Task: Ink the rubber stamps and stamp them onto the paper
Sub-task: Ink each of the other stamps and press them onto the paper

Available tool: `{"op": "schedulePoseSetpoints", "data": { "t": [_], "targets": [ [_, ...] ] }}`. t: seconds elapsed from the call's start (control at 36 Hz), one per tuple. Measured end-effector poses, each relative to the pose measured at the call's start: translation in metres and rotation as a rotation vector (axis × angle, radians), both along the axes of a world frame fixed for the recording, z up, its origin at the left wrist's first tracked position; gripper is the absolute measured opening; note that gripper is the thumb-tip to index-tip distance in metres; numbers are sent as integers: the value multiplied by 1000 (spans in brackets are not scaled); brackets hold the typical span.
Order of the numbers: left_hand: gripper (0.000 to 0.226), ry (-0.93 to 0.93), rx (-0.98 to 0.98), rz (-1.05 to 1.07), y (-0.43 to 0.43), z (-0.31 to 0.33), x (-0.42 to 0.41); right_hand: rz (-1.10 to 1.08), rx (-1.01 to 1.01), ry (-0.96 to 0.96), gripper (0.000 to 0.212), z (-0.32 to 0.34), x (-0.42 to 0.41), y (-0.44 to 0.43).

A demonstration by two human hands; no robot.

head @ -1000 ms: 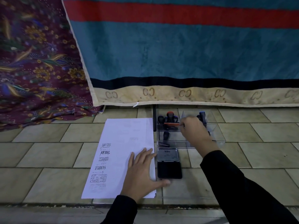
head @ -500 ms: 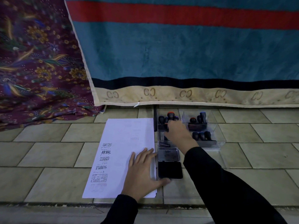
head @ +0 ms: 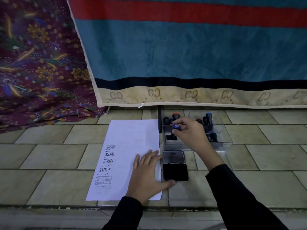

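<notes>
A white paper sheet (head: 129,146) lies on the tiled floor, with several black stamp prints down its left side. My left hand (head: 147,176) rests flat on the sheet's right edge, thumb touching the open black ink pad (head: 175,172), whose metal lid (head: 173,156) lies folded back behind it. My right hand (head: 191,135) holds a blue-topped rubber stamp (head: 176,127) by its handle, just above the left compartment of a clear plastic tray (head: 227,143). More stamps (head: 208,118) stand in the tray's compartments.
A teal blanket (head: 191,52) with a red stripe and beige border hangs right behind the tray. A purple floral cloth (head: 38,72) is piled at the left. A step edge (head: 66,207) runs along the near side of the tiles.
My right hand moved from the tray's right compartments to its left side and took hold of the blue-topped stamp. My left hand stayed on the paper.
</notes>
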State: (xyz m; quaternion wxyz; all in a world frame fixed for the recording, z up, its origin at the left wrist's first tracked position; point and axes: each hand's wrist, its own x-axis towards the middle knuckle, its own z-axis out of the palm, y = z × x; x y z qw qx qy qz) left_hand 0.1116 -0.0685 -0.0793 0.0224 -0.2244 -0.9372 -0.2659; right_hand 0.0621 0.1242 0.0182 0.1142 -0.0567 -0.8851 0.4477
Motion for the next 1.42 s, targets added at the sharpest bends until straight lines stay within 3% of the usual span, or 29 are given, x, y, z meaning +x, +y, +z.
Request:
{"op": "schedulePoseSetpoints", "data": {
  "t": [0.08, 0.22, 0.67, 0.86, 0.94, 1.03, 1.11, 1.17, 1.25, 1.42],
  "targets": [
    [92, 1, 5, -1, 0, 0, 0, 66, -101, 32, 22, -1, 30, -2],
    [92, 18, -6, -3, 0, -2, -1, 147, -5, 27, 30, -22, 67, -4],
    [93, 20, 8, 2, -1, -6, -1, 300, 194, 126, 22, -35, 88, -8],
    [95, 1, 44, 8, 0, -5, -1, 294, 183, 100, 24, -37, 91, -7],
    [87, -162, 286, 44, -2, 3, -2, 289, 161, 91, 27, -36, 93, -5],
    [69, -416, 725, 149, -9, 17, -6, 232, 82, 123, 25, -28, 87, -7],
    [37, -338, 1080, 253, -26, 30, -12, 213, 20, 193, 26, -16, 70, -18],
    [27, -211, 1126, 343, -46, 34, -19, 239, -6, 215, 26, -7, 54, -30],
    [23, -107, 939, 468, -87, 27, -37, 286, 2, 250, 24, 2, 25, -56],
    [58, -24, 106, 459, -146, 5, -68, 362, 52, 148, 19, -3, -27, -117]
  ]
}}
